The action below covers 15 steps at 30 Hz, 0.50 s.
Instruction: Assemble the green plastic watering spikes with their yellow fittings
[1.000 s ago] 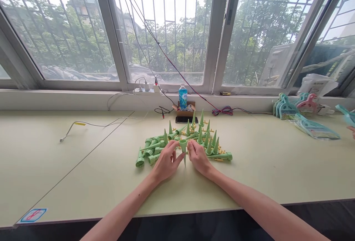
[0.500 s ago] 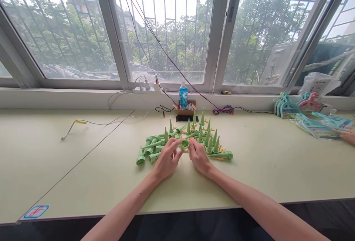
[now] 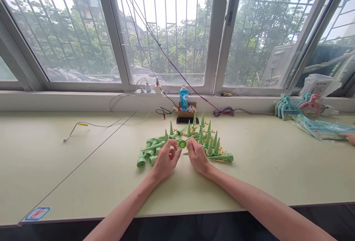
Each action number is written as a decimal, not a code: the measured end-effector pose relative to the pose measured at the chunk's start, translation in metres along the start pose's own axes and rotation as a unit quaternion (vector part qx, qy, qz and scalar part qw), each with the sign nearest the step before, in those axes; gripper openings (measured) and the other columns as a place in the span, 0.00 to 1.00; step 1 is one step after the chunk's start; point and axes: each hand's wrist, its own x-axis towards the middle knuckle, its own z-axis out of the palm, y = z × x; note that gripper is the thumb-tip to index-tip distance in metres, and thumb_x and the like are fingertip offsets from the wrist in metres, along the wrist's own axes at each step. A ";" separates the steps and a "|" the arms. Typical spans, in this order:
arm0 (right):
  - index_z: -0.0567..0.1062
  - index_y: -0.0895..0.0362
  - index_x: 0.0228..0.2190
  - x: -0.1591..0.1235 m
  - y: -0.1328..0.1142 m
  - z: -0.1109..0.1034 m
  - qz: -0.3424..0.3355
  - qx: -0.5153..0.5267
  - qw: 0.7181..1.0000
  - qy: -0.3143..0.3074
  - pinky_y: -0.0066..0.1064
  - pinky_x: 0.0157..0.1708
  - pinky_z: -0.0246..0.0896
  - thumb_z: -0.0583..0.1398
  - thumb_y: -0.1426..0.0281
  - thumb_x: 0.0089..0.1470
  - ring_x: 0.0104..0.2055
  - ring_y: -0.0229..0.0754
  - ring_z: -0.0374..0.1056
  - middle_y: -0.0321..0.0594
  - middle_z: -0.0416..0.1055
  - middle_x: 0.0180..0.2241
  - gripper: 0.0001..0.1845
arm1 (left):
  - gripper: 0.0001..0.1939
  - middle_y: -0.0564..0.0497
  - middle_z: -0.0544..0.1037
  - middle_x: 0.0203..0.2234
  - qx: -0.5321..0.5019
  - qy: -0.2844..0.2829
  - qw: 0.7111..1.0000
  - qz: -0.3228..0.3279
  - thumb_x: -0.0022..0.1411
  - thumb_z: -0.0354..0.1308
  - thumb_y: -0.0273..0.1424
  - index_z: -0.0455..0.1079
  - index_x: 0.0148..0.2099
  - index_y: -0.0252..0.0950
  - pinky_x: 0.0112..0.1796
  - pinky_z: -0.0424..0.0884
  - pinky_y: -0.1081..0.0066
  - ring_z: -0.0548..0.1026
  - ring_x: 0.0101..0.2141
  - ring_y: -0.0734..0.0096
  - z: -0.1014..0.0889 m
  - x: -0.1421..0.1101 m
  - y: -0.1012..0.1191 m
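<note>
A green plastic watering spike (image 3: pixel 182 144) is held over the middle of the table, its round open end facing me. My right hand (image 3: pixel 197 155) is closed on its right side, with the gripped part hidden behind the fingers. My left hand (image 3: pixel 166 158) is just left of the round end, thumb and fingers curved and apart, with nothing between them. Around and behind both hands lie several green spikes (image 3: pixel 141 161), some flat with wide capped ends. Several green cones (image 3: pixel 210 146) stand upright at the right, with small yellow valve pieces (image 3: pixel 220 160) scattered among them.
Behind the pile are a dark phone (image 3: pixel 187 120) and a small cardboard box (image 3: pixel 186 114) with a blue bottle (image 3: pixel 183 98). A white cable (image 3: pixel 95 124) lies at left. At right, another person's hand (image 3: pixel 350 138) touches bagged teal plastic items (image 3: pixel 324 128).
My left fingers have come off the spike's round end and spread. My right hand keeps its hold. The co-worker's teal items at right lie flatter.
</note>
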 end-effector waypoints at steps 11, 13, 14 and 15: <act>0.56 0.54 0.27 -0.001 -0.004 0.001 -0.091 -0.021 0.995 -0.041 0.27 0.26 0.48 0.44 0.65 0.66 0.22 0.34 0.51 0.31 0.57 0.22 0.15 | 0.31 0.52 0.66 0.11 -0.188 -0.076 0.957 -0.207 0.64 0.43 0.53 0.68 0.26 0.31 0.12 0.51 0.76 0.60 0.10 0.78 -0.006 -0.001 0.002; 0.56 0.55 0.27 0.000 -0.005 0.000 -0.095 -0.021 0.994 -0.048 0.27 0.26 0.48 0.44 0.65 0.66 0.22 0.34 0.51 0.31 0.57 0.22 0.14 | 0.30 0.52 0.67 0.12 -0.208 -0.096 0.949 -0.216 0.63 0.44 0.53 0.68 0.27 0.31 0.12 0.52 0.77 0.62 0.11 0.77 -0.008 0.000 0.002; 0.56 0.55 0.27 0.000 -0.005 -0.001 -0.094 -0.022 0.994 -0.052 0.27 0.26 0.47 0.44 0.66 0.65 0.22 0.34 0.51 0.31 0.57 0.22 0.14 | 0.29 0.53 0.66 0.12 -0.212 -0.101 0.948 -0.215 0.63 0.45 0.53 0.67 0.28 0.31 0.12 0.53 0.77 0.62 0.12 0.77 -0.009 0.000 0.002; 0.56 0.55 0.27 0.001 -0.004 -0.002 -0.093 -0.023 0.994 -0.057 0.27 0.26 0.47 0.44 0.66 0.65 0.22 0.34 0.51 0.31 0.57 0.22 0.14 | 0.28 0.54 0.65 0.12 -0.211 -0.107 0.948 -0.211 0.63 0.46 0.52 0.67 0.28 0.32 0.12 0.54 0.78 0.62 0.12 0.77 -0.011 0.000 0.002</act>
